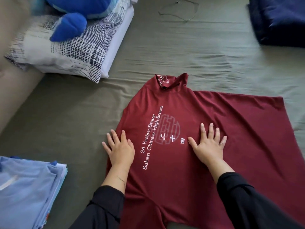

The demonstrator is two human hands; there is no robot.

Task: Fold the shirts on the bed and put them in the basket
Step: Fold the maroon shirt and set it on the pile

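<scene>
Only one view here, the head cam looking down at the bed.

The maroon shirt [206,162] is spread flat on the olive-green bedsheet [165,52], collar pointing away from the person, right side of the frame. The print on it reads clearly: "24 Festive Drums" and under it "Sabah Chinese High School" in white, running sideways from this angle. Next to that there's a faint round emblem [169,129] and three white Chinese characters, 二十四. Inside the collar there's a small tag [162,80] with white print on it, but it's too small to read.

Hands: two, both flat on the shirt and well apart from each other. The left hand [119,148] has its fingers straight and spread, pressing on the shirt's left edge with the fingertips reaching the sheet. The right hand [208,145] is splayed palm-down on the middle of the shirt, just right of the characters. Neither is gripping anything, just pressing the fabric. Both arms are in black sleeves.

Count of the rest:
- one stack of folded light-blue shirts [28,192] at bottom left, lying on the sheet; can't tell how many are in it
- one pillow [69,52] with a black-and-white grid pattern, top left
- one blue plush toy [77,15] sitting on that pillow
- one dark navy cushion [279,20] at top right
- one thin cord [178,12] looped on the sheet near the top edge
</scene>
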